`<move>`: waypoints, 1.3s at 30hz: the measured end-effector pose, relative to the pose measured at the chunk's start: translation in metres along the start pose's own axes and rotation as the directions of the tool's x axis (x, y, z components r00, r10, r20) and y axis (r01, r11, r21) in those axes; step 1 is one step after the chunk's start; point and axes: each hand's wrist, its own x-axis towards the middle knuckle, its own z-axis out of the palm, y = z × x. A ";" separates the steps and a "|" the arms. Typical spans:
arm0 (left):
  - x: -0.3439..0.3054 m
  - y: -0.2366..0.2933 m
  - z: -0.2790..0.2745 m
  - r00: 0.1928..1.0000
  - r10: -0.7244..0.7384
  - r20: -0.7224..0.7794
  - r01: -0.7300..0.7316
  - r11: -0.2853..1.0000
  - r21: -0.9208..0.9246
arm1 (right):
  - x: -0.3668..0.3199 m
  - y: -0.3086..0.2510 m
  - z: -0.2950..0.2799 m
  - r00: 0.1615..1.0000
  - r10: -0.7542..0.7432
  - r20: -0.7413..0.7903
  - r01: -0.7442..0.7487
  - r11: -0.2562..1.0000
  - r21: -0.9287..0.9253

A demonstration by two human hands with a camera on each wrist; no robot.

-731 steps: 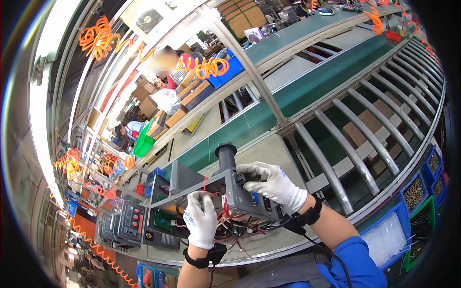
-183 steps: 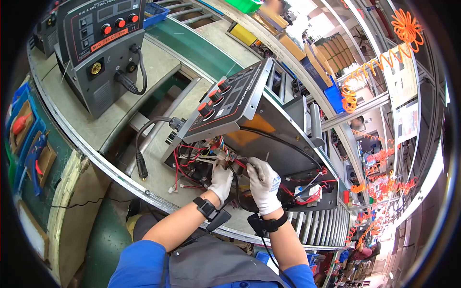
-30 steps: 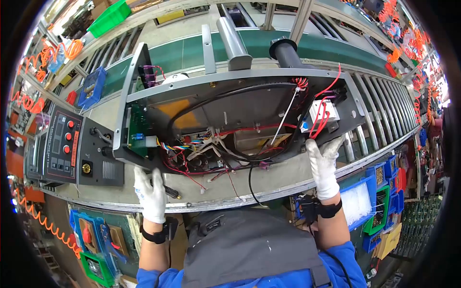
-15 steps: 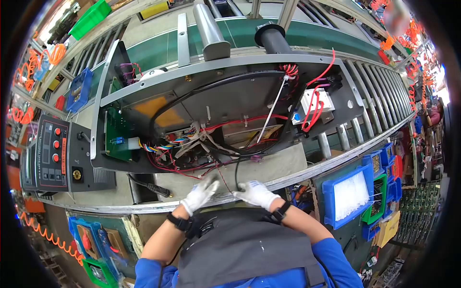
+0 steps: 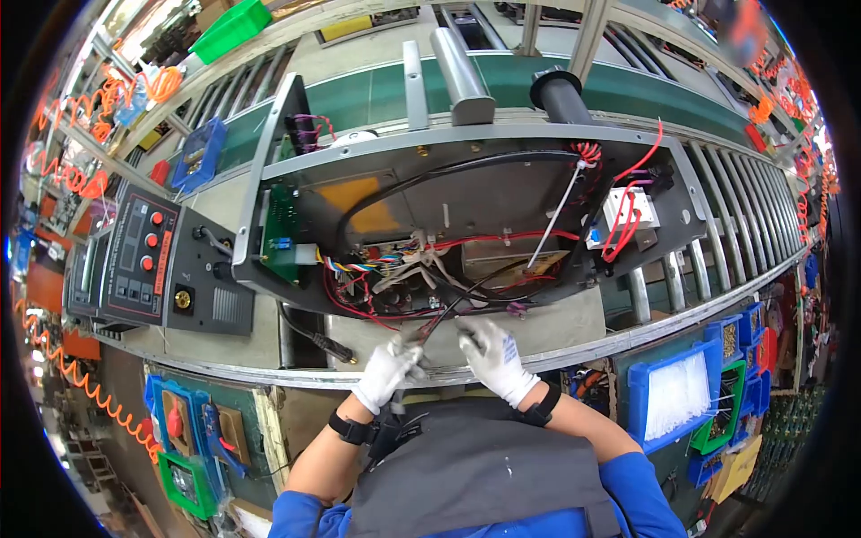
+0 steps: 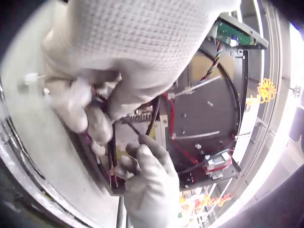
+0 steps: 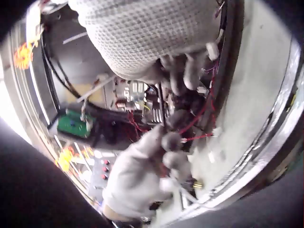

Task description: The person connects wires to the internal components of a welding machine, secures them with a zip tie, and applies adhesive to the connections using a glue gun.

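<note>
On the bench the open grey housing of a welding machine point(image 5: 421, 224) lies with its wiring exposed. At its front edge my gloved left hand point(image 5: 387, 375) pinches a black cable point(image 5: 446, 311), beside thin red wires point(image 7: 197, 137). My gloved right hand point(image 5: 498, 359) is just to the right, fingers loosely bent near the same cable; nothing shows in its grip. The left wrist view has the left hand's glove point(image 6: 137, 42) large at the top and the right hand below. Inside the housing are a green circuit board point(image 5: 283, 231) and a white block with red wires point(image 5: 628, 215).
A second welding machine point(image 5: 148, 260) with red knobs stands at the left, near a black cable plug point(image 5: 327, 345). Rollers point(image 5: 726, 206) run off to the right. Blue bins point(image 5: 639, 394) and a tool tray point(image 5: 179, 412) sit below the bench edge.
Earlier the housing was turned another way while both hands worked in its wiring. A second ago the hands were apart at its two ends; now they are together, the left pinching the black cable.
</note>
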 end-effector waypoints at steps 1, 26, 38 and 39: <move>0.003 0.006 -0.002 0.997 -0.015 -0.082 0.017 0.999 0.028 | 0.002 -0.015 -0.007 0.979 -0.188 0.077 0.197 0.971 -0.136; 0.062 -0.007 0.038 0.759 0.604 0.244 -0.178 -0.169 0.970 | 0.088 0.024 0.018 0.967 0.154 0.203 0.081 0.569 -0.818; 0.098 0.031 0.053 0.953 0.284 0.103 -0.128 0.071 0.989 | 0.048 0.038 0.004 0.945 -0.121 0.305 0.303 0.677 -0.671; 0.096 0.022 0.050 0.922 0.362 0.139 -0.160 0.028 0.987 | 0.049 0.044 0.006 0.932 -0.189 0.308 0.358 0.604 -0.712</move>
